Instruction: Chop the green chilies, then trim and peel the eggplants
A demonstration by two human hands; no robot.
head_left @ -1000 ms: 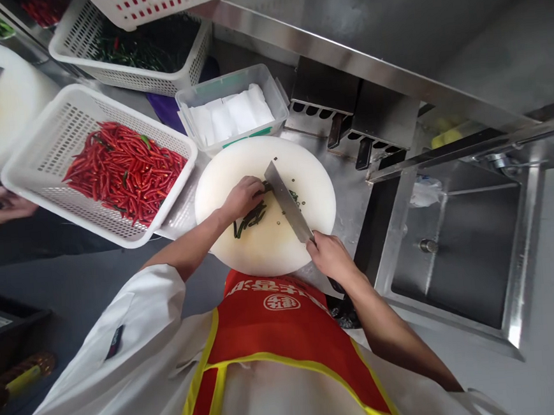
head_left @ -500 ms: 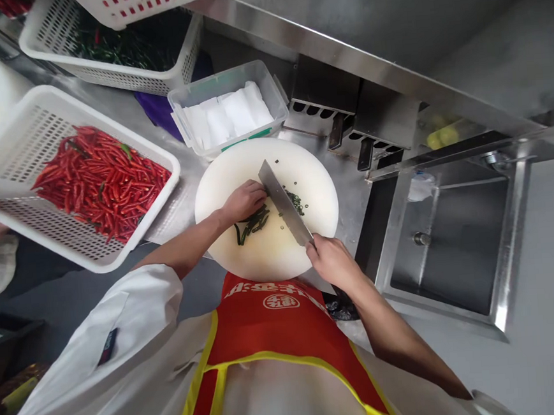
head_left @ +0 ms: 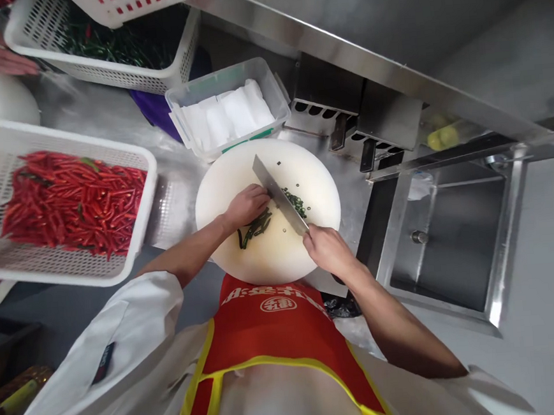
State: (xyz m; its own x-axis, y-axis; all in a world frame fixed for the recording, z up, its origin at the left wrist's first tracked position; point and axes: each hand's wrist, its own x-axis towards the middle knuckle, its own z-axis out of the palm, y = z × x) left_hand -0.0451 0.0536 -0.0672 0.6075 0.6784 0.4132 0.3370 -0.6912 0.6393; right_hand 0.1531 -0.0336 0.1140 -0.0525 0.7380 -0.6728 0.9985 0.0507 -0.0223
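Right hand (head_left: pixel 328 248) wrapped round handle of cleaver (head_left: pixel 280 196); left hand (head_left: pixel 247 206) curled, pinning dark green strips (head_left: pixel 258 227).

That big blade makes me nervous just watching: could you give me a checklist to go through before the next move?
1. Right fingers closed on the cleaver: ok.
2. Left fingers well away from the cleaver: not ok, they are right beside it.
3. Left fingertips tucked back: cannot tell, too small.
4. Long green strips lying on the white board: ok.
5. Chopped green bits on the white board: ok.
6. Chilli basket apart from the white board: ok.
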